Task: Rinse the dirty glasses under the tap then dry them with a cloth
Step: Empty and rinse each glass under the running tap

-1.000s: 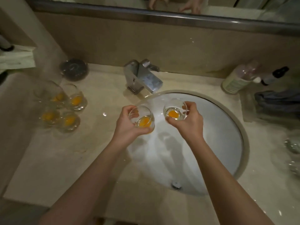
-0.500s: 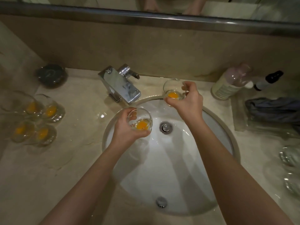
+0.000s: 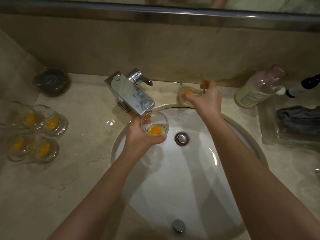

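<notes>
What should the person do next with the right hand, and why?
Probably release the right glass onto the counter and reach for the tap lever. The right hand holds that glass behind the basin rim, the left hand holds the left glass beneath the spout, and no water runs.

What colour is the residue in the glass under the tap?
Orange-yellow residue, seen in the head view.

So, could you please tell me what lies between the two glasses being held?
In the head view, only bare sink rim and countertop separate the left-hand glass from the right-hand glass.
</notes>
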